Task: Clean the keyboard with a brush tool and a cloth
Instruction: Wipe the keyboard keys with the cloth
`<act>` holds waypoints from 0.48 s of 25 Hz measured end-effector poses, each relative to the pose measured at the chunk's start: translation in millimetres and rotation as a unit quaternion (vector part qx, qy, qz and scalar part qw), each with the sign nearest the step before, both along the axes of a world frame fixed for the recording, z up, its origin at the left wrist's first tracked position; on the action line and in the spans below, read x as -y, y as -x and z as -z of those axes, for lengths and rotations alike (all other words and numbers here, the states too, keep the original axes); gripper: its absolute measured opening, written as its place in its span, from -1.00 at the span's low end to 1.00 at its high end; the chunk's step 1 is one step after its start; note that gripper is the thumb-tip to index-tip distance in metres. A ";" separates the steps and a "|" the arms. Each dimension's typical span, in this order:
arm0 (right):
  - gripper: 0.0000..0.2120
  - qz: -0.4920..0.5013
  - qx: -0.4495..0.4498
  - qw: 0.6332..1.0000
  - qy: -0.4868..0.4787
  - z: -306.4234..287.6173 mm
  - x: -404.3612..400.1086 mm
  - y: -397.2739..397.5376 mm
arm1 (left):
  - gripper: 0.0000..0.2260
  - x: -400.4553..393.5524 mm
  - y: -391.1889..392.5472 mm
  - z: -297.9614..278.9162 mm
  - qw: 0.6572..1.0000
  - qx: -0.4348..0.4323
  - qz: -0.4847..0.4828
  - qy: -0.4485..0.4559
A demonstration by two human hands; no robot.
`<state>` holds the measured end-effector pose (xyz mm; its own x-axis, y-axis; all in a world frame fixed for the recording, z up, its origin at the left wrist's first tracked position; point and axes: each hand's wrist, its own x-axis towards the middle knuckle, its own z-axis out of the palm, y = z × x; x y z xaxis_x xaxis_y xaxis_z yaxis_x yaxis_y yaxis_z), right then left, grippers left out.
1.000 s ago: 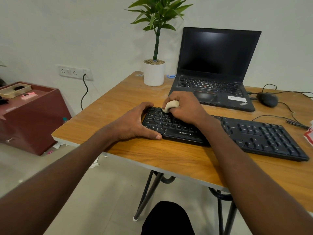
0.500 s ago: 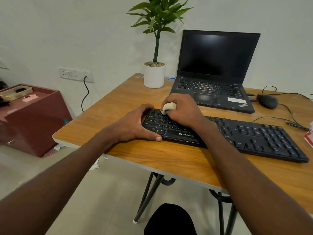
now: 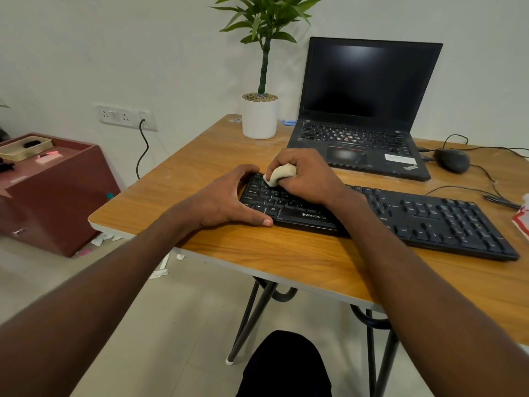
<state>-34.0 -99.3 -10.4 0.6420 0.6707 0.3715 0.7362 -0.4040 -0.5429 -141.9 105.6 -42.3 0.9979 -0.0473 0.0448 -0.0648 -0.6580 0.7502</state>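
A wooden table [image 3: 300, 262] on black metal legs carries a black Zebronics keyboard [image 3: 429, 222] at centre, ThinkPad laptop [image 3: 360, 144] at twelve o'clock, potted plant [image 3: 260, 117] at eleven, mouse [image 3: 452, 160] at two.

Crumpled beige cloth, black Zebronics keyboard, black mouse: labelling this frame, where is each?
crumpled beige cloth [image 3: 279, 173], head view, exposed bunched end
black Zebronics keyboard [image 3: 446, 217], head view, right key block
black mouse [image 3: 452, 160], head view, top shell
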 end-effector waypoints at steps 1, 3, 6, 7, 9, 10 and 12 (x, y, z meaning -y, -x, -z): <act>-0.81 0.021 0.010 1.000 0.008 -1.6 0.9 -0.5 | 0.14 -0.4 -0.3 0.5 1.000 -0.001 -0.002 -0.002; -0.84 0.093 0.042 0.994 0.032 -5.3 4.4 -3.0 | 0.16 -0.6 -0.6 1.0 1.000 -0.004 -0.003 -0.004; -0.80 0.120 0.045 0.991 0.031 -7.5 6.5 -4.5 | 0.13 -0.4 -0.6 0.8 1.000 -0.006 0.002 0.001; -0.78 0.087 0.027 0.996 0.025 -8.4 4.8 -1.6 | 0.13 -0.5 -0.7 1.1 1.000 -0.007 0.003 0.004; -0.71 0.013 -0.002 0.999 0.033 -8.7 0.4 6.9 | 0.14 -1.6 -1.1 0.9 1.000 -0.010 0.002 0.005; -0.70 0.002 -0.003 0.999 0.049 -8.6 -0.8 9.4 | 0.16 -2.0 -1.0 0.8 1.000 -0.012 0.001 0.004; -0.73 0.036 -0.010 0.996 0.076 -14.6 2.0 7.5 | 0.20 -2.2 0.1 0.9 1.000 -0.010 -0.002 0.002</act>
